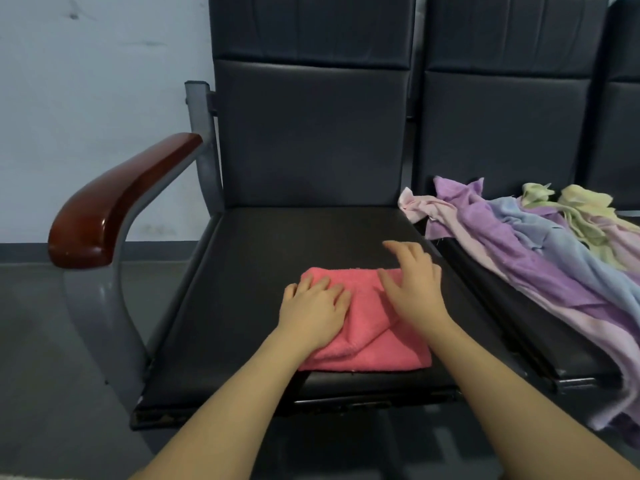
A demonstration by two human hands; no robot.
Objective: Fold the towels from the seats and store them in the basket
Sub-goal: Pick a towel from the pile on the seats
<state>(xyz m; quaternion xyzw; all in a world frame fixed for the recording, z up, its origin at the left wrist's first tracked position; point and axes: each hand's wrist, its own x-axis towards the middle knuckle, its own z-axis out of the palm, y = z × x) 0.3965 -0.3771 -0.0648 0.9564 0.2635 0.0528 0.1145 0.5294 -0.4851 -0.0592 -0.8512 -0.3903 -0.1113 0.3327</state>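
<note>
A pink towel (367,337), folded into a thick rectangle, lies near the front edge of the left black seat (242,271). My left hand (313,306) rests flat on the towel's left part, fingers spread. My right hand (414,282) hovers over or touches the towel's upper right corner, fingers apart, gripping nothing. On the neighbouring seat to the right lies a loose pile of towels (540,251) in purple, pale pink, light blue and yellow, hanging over the seat's front. No basket is in view.
The left seat has a brown wooden armrest (117,202) on a grey metal frame (204,143). Black seat backs (311,133) stand behind. A pale wall (97,98) and grey floor (41,341) lie to the left.
</note>
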